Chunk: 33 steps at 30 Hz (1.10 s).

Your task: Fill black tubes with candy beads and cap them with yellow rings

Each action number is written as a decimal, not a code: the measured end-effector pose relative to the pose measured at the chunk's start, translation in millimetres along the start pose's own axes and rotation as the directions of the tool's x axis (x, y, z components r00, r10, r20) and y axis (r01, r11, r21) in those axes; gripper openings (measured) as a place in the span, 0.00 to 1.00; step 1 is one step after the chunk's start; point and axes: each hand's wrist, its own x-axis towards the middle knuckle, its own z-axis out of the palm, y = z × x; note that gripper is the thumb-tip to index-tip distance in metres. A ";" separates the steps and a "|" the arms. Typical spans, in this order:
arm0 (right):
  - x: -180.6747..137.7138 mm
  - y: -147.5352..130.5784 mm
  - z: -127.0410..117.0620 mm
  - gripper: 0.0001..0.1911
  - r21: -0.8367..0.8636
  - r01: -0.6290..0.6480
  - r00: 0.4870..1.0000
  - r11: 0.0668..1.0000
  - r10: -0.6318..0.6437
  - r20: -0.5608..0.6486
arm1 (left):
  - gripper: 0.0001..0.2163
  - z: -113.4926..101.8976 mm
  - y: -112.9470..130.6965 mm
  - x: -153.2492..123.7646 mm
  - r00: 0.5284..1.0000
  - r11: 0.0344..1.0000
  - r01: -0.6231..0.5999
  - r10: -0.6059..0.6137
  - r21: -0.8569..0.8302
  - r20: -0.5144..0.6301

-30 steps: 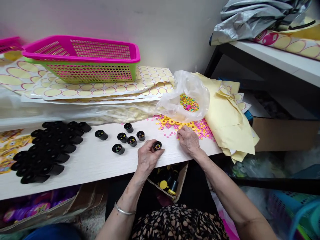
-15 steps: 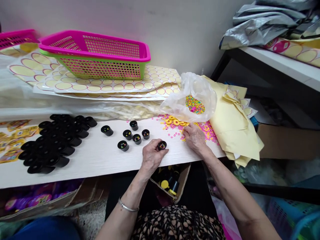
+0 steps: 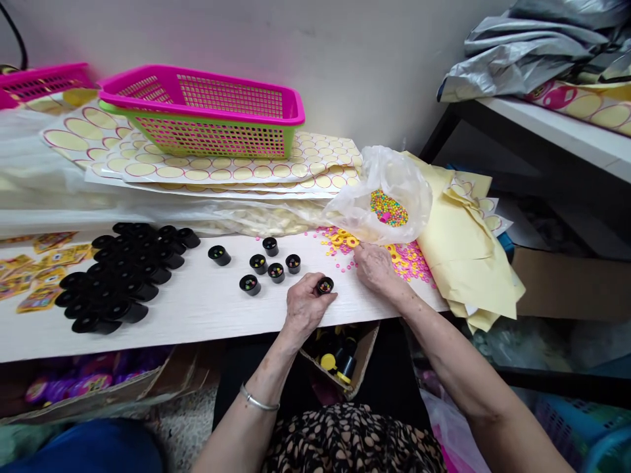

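My left hand (image 3: 304,306) rests on the white table (image 3: 197,309) near its front edge, fingers closed round a small black cup (image 3: 325,285) with coloured beads inside. My right hand (image 3: 375,268) lies just to the right, fingertips pinched in the pile of yellow rings (image 3: 345,239) and pink beads (image 3: 411,260); what they hold is too small to see. Behind it a clear plastic bag (image 3: 389,197) holds mixed coloured beads. Several filled black cups (image 3: 270,264) stand left of my left hand. A cluster of empty black cups (image 3: 123,276) lies further left.
A pink and green mesh basket (image 3: 207,112) sits on sheets of round stickers (image 3: 221,167) at the back. Yellow paper sheets (image 3: 463,236) hang off the table's right end. A cardboard box (image 3: 340,358) with capped cups is below the table edge. Small printed stickers (image 3: 39,269) lie far left.
My right hand has shifted slightly back toward the bag among the rings. My left hand keeps the black cup in the same spot. The view has drifted a little.
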 end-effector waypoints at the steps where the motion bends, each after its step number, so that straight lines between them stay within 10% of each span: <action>1: -3.4 -1.9 0.4 0.12 -0.001 0.003 1.000 1.000 -0.003 -0.011 | 0.11 0.1 -0.3 -0.1 1.000 1.000 0.000 0.000 0.001 0.002; 10: -60.2 -24.5 23.6 0.11 0.194 0.129 0.979 0.972 -0.093 -0.184 | 0.11 2.1 -1.9 -2.4 1.000 1.000 0.007 -0.007 -0.007 -0.004; 17: -66.3 -7.3 40.8 0.08 0.699 0.160 0.928 0.697 0.135 -0.346 | 0.11 2.5 -3.2 -2.8 1.000 1.000 -0.009 0.009 -0.020 -0.012; 33: -67.3 2.5 36.9 0.08 0.732 0.138 0.936 0.667 0.154 -0.316 | 0.11 1.9 -1.9 -2.2 1.000 1.000 -0.008 0.008 0.003 -0.007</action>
